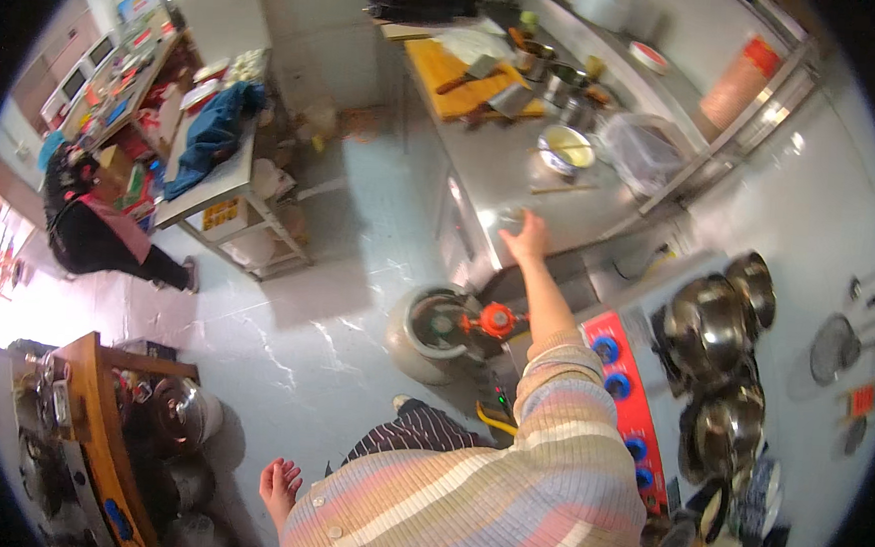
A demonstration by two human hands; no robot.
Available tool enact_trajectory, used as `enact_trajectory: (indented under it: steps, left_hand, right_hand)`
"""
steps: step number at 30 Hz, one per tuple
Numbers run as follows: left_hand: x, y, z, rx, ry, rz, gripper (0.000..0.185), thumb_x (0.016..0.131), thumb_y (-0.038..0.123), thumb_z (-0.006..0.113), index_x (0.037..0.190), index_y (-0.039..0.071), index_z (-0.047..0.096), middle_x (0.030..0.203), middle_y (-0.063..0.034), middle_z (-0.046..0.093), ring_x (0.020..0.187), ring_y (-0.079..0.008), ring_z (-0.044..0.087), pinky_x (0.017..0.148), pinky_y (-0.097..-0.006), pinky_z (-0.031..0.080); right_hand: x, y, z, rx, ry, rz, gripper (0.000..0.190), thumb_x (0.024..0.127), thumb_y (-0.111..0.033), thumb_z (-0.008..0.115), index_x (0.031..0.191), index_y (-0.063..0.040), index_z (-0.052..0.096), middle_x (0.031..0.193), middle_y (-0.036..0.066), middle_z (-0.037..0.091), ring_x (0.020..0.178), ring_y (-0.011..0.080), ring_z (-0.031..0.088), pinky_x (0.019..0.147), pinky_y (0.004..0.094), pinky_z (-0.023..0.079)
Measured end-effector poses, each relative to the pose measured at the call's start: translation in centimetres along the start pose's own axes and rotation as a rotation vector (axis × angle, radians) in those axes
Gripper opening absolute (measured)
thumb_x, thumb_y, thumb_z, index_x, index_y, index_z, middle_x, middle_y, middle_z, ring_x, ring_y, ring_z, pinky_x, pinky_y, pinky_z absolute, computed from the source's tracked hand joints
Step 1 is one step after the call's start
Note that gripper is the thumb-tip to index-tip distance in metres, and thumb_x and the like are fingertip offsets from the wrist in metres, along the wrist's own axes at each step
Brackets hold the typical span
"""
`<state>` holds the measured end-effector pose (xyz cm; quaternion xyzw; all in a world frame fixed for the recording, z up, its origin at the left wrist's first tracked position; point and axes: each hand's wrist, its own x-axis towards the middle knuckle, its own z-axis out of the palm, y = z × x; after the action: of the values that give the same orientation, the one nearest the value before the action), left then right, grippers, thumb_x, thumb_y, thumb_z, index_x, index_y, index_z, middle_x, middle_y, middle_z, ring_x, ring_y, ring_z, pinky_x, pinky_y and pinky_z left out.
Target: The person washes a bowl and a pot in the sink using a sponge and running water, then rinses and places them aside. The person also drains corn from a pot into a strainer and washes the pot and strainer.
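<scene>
My right hand (527,238) reaches forward over the near corner of a stainless steel worktable (481,171). Its fingers are bent close to a small, blurred, shiny spot at the corner, and whether they hold anything cannot be made out. Beyond the hand lies a thin wooden stick (563,190), perhaps a chopstick. A white enamel bowl (565,150) with pale yellow contents stands farther back, with a stick across it. My left hand (279,486) hangs low at my side, fingers loosely curled and holding nothing.
Two cleavers (483,67) lie on a yellow cutting board (449,79). Below my right arm stands a gas cylinder (403,339) with an orange regulator (498,320). A red panel with blue knobs (617,386) is at right. A person (102,230) bends near shelves at left.
</scene>
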<state>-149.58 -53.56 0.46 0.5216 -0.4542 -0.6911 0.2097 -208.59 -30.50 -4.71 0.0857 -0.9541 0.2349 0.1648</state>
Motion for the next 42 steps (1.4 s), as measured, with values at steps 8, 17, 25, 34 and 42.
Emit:
enact_trajectory:
  steps: [8, 17, 25, 34, 42]
  left_hand:
    - [0.4, 4.3, 4.4, 0.125, 0.050, -0.056, 0.023, 0.082, 0.022, 0.052, 0.096, 0.003, 0.053, 0.086, -0.0069, 0.059, 0.074, -0.0124, 0.056, 0.060, -0.0235, 0.044]
    - [1.4, 3.5, 5.8, 0.143, 0.075, -0.064, 0.025, 0.081, 0.022, 0.054, 0.096, 0.003, 0.053, 0.085, -0.0040, 0.058, 0.075, -0.0102, 0.055, 0.062, -0.0234, 0.043]
    - [-0.1, 2.4, 5.6, 0.233, 0.116, -0.066, 0.028, 0.079, 0.024, 0.054, 0.098, 0.002, 0.054, 0.088, -0.0060, 0.058, 0.079, -0.0124, 0.054, 0.066, -0.0257, 0.044]
    - [-7.7, -3.1, -1.0, 0.096, 0.364, 0.028, 0.030, 0.078, 0.027, 0.056, 0.095, 0.003, 0.055, 0.089, -0.0082, 0.058, 0.083, -0.0166, 0.054, 0.071, -0.0304, 0.044]
    - [-21.8, -14.5, -12.5, -0.186, 0.996, 0.145, 0.030, 0.076, 0.028, 0.058, 0.092, 0.002, 0.055, 0.086, -0.0084, 0.059, 0.080, -0.0163, 0.055, 0.069, -0.0291, 0.043]
  right_hand:
    - [4.8, 2.6, 5.4, -0.233, -0.333, -0.056, 0.073, 0.064, -0.058, 0.057, 0.110, -0.002, 0.047, 0.117, 0.023, 0.041, 0.110, 0.0353, 0.037, 0.091, 0.0441, 0.031]
    - [-2.0, -0.2, 4.9, -0.077, -0.113, -0.368, 0.038, 0.073, -0.014, 0.059, 0.105, 0.003, 0.047, 0.111, 0.015, 0.042, 0.104, 0.0303, 0.040, 0.087, 0.0370, 0.035]
    - [-4.4, -0.4, 5.6, 0.138, -0.126, -0.302, 0.022, 0.078, -0.006, 0.044, 0.092, 0.005, 0.057, 0.103, 0.017, 0.054, 0.092, 0.0292, 0.052, 0.081, 0.0348, 0.041]
    - [-18.4, -16.6, 10.4, 1.083, -0.863, 0.215, 0.016, 0.078, -0.005, 0.054, 0.089, 0.006, 0.054, 0.075, 0.014, 0.058, 0.073, 0.0255, 0.056, 0.066, 0.0330, 0.047]
    - [-50.6, -41.8, 2.3, 1.075, -2.106, -0.092, 0.030, 0.083, -0.009, 0.049, 0.106, 0.010, 0.043, 0.108, 0.020, 0.047, 0.092, 0.0264, 0.051, 0.084, 0.0331, 0.045]
